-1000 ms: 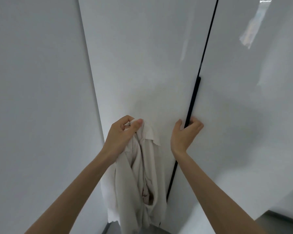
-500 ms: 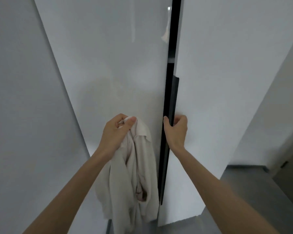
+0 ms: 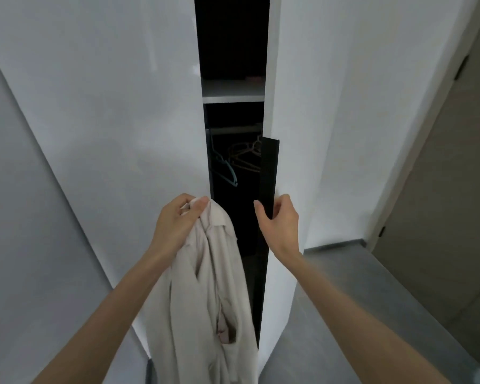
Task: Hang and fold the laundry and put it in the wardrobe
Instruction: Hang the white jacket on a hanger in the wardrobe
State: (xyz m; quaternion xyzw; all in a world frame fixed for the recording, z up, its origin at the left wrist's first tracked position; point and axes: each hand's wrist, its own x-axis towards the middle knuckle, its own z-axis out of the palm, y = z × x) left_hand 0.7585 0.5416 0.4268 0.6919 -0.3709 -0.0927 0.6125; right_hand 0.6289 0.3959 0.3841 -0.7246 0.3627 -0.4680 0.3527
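My left hand (image 3: 178, 223) grips a pale beige shirt (image 3: 214, 300) by its collar, and the shirt hangs down in front of the white wardrobe. My right hand (image 3: 279, 225) curls round the black handle (image 3: 269, 173) on the edge of the right wardrobe door (image 3: 330, 120), which stands partly open. Through the dark gap I see a white shelf (image 3: 233, 92), a rail and several empty hangers, among them a teal hanger (image 3: 227, 173) and wire hangers (image 3: 247, 159).
The left wardrobe door (image 3: 108, 106) is closed, with a grey wall (image 3: 20, 217) to its left. Grey floor (image 3: 358, 314) lies to the right below the open door. A beige room door (image 3: 449, 189) stands at the far right.
The right wardrobe door has swung from closed to partly open under my right hand, showing the shelf and hangers. My left hand still holds the shirt.
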